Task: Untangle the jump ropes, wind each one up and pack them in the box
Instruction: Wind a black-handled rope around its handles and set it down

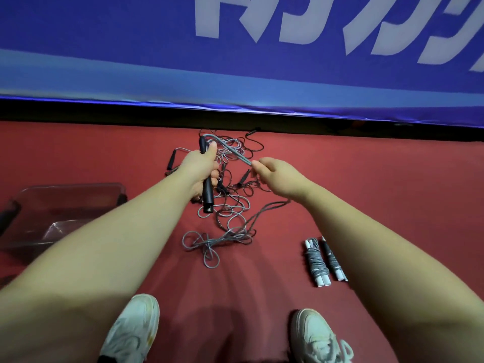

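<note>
While my left hand (199, 170) is gripping the rigid handle (207, 195), my right hand (277, 176) is pinching the cord (235, 153), likely limp and light.

Dark red floor (366, 179), blue banner (104, 48) with pale lettering. Tangled jump ropes (230, 205) are grey, handles (207, 189) black; wound ropes (318, 260) right of the tangle are grey with white handles. Clear box (65, 205), white sneakers (133, 328).

- Goes bare from left hand (199, 166) and right hand (277, 176) back along both forearms.
- Wears a white left sneaker (133, 326), scuffed with yellowish marks (dark patch at its ankle end, unclear what).
- Wears a white right sneaker (314, 336), pale laces looped.
</note>
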Demonstrator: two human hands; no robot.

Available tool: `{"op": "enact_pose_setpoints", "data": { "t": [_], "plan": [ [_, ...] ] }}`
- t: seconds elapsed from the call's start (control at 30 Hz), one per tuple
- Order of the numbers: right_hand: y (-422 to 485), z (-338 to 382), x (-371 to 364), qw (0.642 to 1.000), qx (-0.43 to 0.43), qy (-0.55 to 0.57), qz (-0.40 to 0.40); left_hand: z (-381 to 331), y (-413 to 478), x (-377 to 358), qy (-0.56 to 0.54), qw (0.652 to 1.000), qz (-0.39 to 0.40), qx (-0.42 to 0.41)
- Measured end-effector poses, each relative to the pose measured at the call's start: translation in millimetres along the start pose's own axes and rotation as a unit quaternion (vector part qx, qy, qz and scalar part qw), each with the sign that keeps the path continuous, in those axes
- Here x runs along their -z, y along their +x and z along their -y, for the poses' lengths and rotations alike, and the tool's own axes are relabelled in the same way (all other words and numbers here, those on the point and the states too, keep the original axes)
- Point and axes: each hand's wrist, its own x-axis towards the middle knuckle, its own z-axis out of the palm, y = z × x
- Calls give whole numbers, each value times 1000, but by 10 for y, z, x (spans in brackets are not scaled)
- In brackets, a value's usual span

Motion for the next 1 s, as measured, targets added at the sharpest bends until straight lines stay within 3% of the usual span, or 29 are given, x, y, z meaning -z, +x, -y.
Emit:
{"op": "enact_pose_setpoints", "data": {
  "t": [0.23, 0.57, 0.67, 0.8, 1.0],
  "plan": [
    [77, 29, -204, 1000, 10, -22, -15, 57, 127, -215, -193, 979, -50, -36],
    [-15, 61, -425, 988, 16, -154, 11, -69, 114, -151, -263, 958, -70, -86],
    [11, 93, -370, 994, -23, -93, 56, -96, 69, -153, -245, 964, -42, -99],
    [-19, 76, -319, 969, -106, 174, 142, -89, 11, -205, -223, 967, -11, -121],
    [-49, 107, -294, 973, -92, 183, 105, -57, -32, -203, -216, 967, 3, -137]
  ]
}}
